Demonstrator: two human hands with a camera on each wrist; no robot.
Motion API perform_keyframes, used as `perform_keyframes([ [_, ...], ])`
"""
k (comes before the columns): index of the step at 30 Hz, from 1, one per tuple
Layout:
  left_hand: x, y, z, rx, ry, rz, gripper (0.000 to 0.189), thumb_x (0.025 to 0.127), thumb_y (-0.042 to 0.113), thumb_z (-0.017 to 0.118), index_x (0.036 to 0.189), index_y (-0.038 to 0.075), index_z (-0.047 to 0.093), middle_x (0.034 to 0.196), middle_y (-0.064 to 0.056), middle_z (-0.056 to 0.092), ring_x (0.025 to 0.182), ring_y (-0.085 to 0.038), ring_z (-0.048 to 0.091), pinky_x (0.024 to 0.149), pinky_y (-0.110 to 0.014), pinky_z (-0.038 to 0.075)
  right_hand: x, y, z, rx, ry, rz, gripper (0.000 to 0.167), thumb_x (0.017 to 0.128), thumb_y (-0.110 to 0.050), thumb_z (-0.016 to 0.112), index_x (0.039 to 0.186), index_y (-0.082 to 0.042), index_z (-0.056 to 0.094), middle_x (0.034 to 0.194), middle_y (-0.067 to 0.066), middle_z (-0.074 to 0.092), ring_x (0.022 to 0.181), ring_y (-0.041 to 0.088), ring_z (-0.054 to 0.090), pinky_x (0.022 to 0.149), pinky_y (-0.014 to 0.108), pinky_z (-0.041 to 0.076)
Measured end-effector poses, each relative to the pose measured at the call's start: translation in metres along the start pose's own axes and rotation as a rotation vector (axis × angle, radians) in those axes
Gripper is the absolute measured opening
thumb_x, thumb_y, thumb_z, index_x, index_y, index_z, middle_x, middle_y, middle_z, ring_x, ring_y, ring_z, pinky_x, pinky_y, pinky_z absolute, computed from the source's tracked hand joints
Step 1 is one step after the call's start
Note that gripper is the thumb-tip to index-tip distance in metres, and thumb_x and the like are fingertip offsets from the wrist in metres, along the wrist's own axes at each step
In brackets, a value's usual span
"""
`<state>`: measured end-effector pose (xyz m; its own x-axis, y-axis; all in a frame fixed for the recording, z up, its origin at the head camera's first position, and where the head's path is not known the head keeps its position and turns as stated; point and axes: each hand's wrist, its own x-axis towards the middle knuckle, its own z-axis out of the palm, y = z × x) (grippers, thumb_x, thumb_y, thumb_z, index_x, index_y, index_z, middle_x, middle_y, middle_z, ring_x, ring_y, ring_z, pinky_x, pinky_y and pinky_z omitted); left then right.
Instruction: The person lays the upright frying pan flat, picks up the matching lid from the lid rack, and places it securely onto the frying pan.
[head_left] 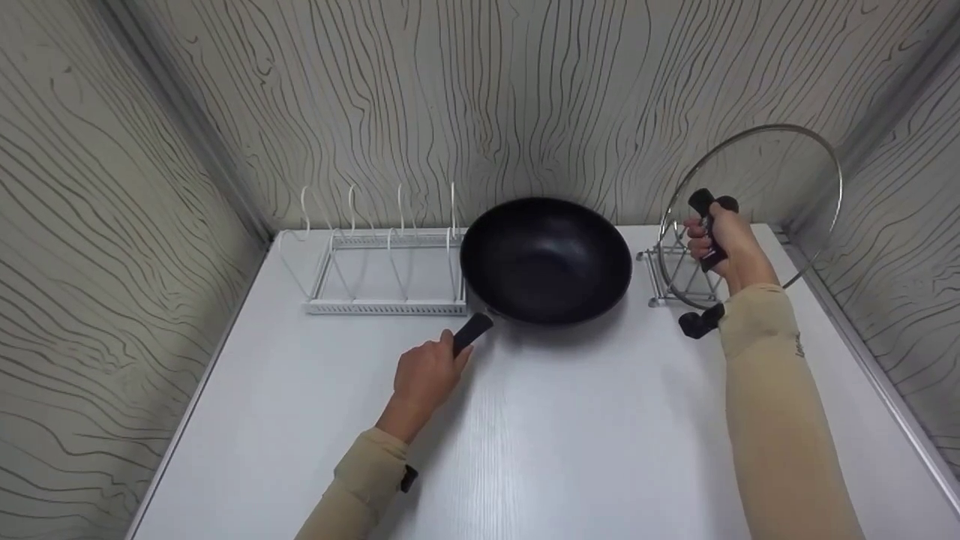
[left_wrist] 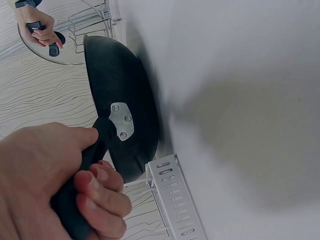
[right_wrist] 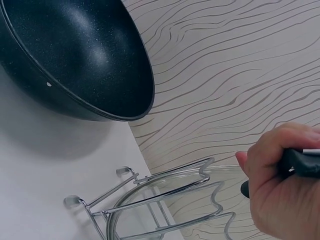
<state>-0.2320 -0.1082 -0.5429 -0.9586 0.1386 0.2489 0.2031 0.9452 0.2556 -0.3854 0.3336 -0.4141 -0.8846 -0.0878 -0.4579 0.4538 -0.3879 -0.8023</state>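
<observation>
We saw wood-patterned walls (head_left: 420,97) beyond both hands and, below them, a white desk (head_left: 585,420). Beige sleeves (head_left: 780,420) led to the hands and ran off the lower edge of the head view. The dark wok (head_left: 547,259) sat ahead of the left hand, between the two hands; we could not tell whether its underside met the desk, and the right wrist view cut it off. Around the right hand stood the glass lid (head_left: 784,176), upright, its lower right rim hidden by the forearm. Ahead and to the left of the left hand, we made out a white rack (head_left: 386,307), its right end just beside the wok. Under the right hand, a wire stand (right_wrist: 111,191) surrounded the lid's lower edge, though the forearm covered part of it in the head view. The left hand (head_left: 427,371) gripped the wok handle (head_left: 472,331), whose joint to the wok we saw clearly only from the left wrist. The right hand (head_left: 731,236) clasped the black lid handle (head_left: 702,201), and its fingers concealed the middle.
</observation>
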Motion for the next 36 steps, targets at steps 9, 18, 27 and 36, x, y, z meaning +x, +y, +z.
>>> perform_keyframes([
  [9, 0.001, -0.001, 0.002, -0.014, 0.021, 0.011, 0.036, 0.103, 0.038, 0.064, 0.093, 0.003, 0.062, 0.062, -0.009, 0.062, 0.05, -0.022, 0.058, 0.047, -0.039, 0.047, 0.001, 0.005, 0.0, 0.002, 0.006, -0.042, 0.046, 0.113, -0.044, 0.022, 0.111, -0.003, 0.044, 0.066, -0.005, 0.045, 0.046, 0.006, 0.038, 0.042, 0.022, 0.037],
  [18, -0.001, -0.007, -0.001, -0.018, 0.037, 0.016, 0.035, 0.103, 0.036, 0.065, 0.092, 0.003, 0.06, 0.062, -0.011, 0.061, 0.05, -0.026, 0.059, 0.047, -0.042, 0.047, 0.006, 0.014, 0.006, -0.08, 0.009, -0.107, 0.043, 0.113, -0.043, 0.023, 0.116, -0.004, 0.041, 0.067, -0.006, 0.044, 0.046, 0.004, 0.039, 0.042, 0.021, 0.037],
  [27, 0.0, -0.004, 0.0, -0.015, 0.0, -0.003, 0.036, 0.104, 0.037, 0.063, 0.099, 0.002, 0.063, 0.065, -0.012, 0.064, 0.052, -0.024, 0.06, 0.049, -0.041, 0.048, 0.001, 0.019, 0.003, -0.128, 0.021, -0.172, 0.047, 0.113, -0.043, 0.023, 0.124, -0.001, 0.041, 0.068, -0.007, 0.045, 0.047, 0.004, 0.04, 0.044, 0.02, 0.038],
  [36, 0.0, -0.007, 0.001, -0.016, 0.026, 0.031, 0.034, 0.104, 0.035, 0.064, 0.092, 0.004, 0.059, 0.061, -0.01, 0.06, 0.049, -0.022, 0.056, 0.046, -0.039, 0.046, 0.002, 0.018, 0.005, -0.095, 0.03, -0.169, 0.046, 0.113, -0.043, 0.022, 0.117, -0.003, 0.042, 0.066, -0.006, 0.045, 0.046, 0.004, 0.039, 0.043, 0.02, 0.036],
])
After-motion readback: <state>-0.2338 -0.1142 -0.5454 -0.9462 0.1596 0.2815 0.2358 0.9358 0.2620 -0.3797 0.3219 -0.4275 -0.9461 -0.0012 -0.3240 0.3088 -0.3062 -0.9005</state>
